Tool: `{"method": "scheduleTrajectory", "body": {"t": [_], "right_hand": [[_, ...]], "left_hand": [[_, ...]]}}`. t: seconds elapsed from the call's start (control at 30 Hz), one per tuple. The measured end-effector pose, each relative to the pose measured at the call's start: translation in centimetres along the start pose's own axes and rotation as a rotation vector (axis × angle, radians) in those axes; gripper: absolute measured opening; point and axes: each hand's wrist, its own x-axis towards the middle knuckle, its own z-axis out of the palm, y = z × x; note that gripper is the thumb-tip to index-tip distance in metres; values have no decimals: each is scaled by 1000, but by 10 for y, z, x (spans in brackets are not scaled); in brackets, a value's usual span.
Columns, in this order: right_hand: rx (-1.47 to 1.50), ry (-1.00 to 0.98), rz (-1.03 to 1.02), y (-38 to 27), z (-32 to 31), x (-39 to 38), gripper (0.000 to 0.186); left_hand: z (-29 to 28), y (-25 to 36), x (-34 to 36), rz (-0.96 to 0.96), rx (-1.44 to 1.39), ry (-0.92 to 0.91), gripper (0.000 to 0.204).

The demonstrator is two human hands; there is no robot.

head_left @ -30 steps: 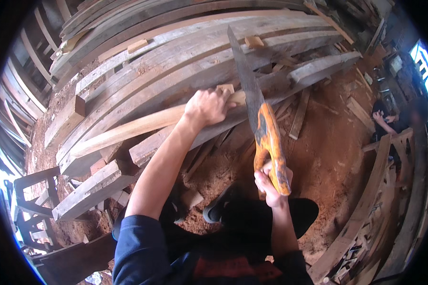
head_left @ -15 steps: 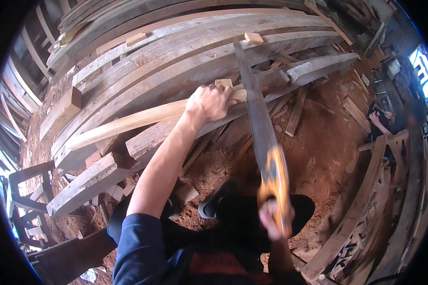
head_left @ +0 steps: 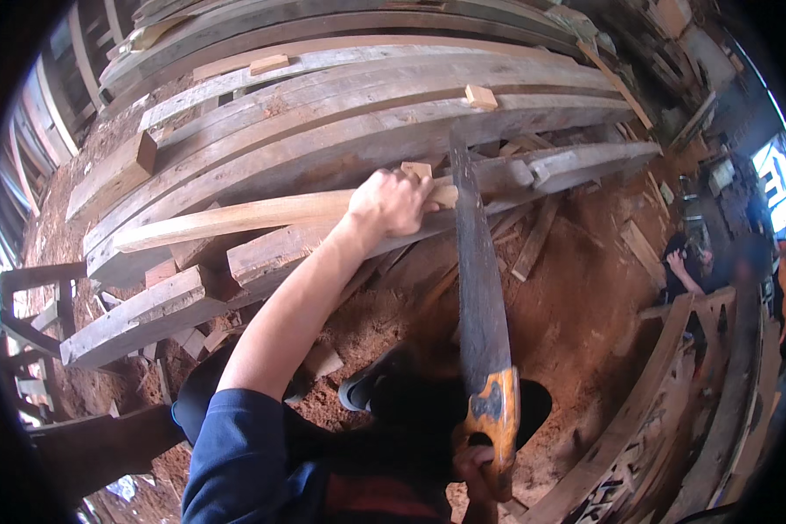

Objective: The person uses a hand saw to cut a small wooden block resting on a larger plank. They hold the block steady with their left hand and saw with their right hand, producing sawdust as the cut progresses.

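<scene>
My left hand (head_left: 388, 203) is closed around a long pale wooden strip (head_left: 244, 218) near its right end, pressing it down over the grey beams. Close by that hand a small wood block (head_left: 417, 168) shows. In my right hand (head_left: 475, 463) is the yellow-orange handle of a handsaw (head_left: 480, 297). The long dark blade points away from me, its upper part against or right beside the strip's cut end; I cannot tell if the teeth are in the wood. Part of the right hand is hidden by the handle.
Long weathered beams (head_left: 341, 131) run across the far side, with a small offcut (head_left: 480, 97) on one. A thick beam end (head_left: 140, 310) juts out at left. Sawdust and scraps cover the brown floor (head_left: 576, 323). Stacked curved timbers (head_left: 620, 428) and another person (head_left: 686, 266) are at right.
The saw has been drawn back toward me, its handle lower in view and its blade less slanted. My left hand still grips the strip. The view has shifted slightly.
</scene>
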Motion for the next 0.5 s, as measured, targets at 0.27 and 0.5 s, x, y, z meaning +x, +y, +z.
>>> {"method": "scheduleTrajectory", "body": {"t": [0.27,0.5], "right_hand": [[498,61,-91,-52,42,164,15],[133,92,-56,-69,11,42,16]], "left_hand": [[4,5,6,36,30,-7,43],[-4,7,3,11,26,6,46]]}}
